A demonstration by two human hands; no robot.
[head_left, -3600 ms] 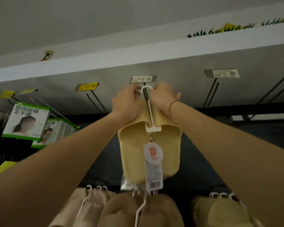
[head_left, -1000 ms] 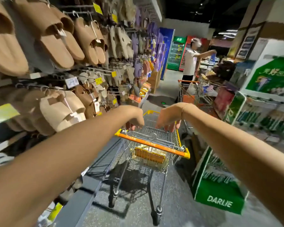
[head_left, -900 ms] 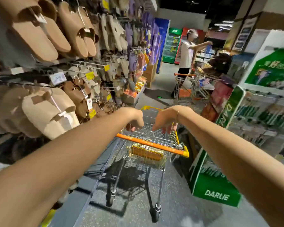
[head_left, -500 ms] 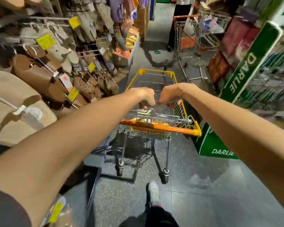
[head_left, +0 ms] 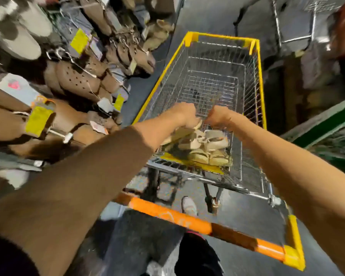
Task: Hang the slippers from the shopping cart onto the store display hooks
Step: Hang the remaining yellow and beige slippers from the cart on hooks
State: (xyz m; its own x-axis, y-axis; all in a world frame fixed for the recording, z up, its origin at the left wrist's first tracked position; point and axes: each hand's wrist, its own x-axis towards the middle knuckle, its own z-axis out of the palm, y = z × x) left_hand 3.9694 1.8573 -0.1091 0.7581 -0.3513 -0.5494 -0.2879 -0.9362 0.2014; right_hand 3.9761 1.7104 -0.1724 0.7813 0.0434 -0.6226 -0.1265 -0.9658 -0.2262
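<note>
- Both my arms reach down into the shopping cart [head_left: 255, 80], my hands close together over its near end.
- My left hand [head_left: 184, 115] has its fingers curled down onto the top of the pile of slippers [head_left: 203, 145]; a pale edge of one slipper shows right at my fingertips, but the blur keeps me from telling whether I actually grip it.
- My right hand [head_left: 217, 116] is curled too, knuckles up, just beside my left and right above the pile; I cannot tell whether it holds anything.
- The slippers, beige and yellowish, lie heaped directly beneath my fingers, against the cart's near wire wall.
- Beyond my fingertips the cart's wire floor is bare.
- Near my elbows runs the cart's orange handle [head_left: 171, 216].
- Off to the left of my left hand, brown slippers [head_left: 78, 80] hang on display hooks [head_left: 58, 133] with yellow tags [head_left: 37, 120].
</note>
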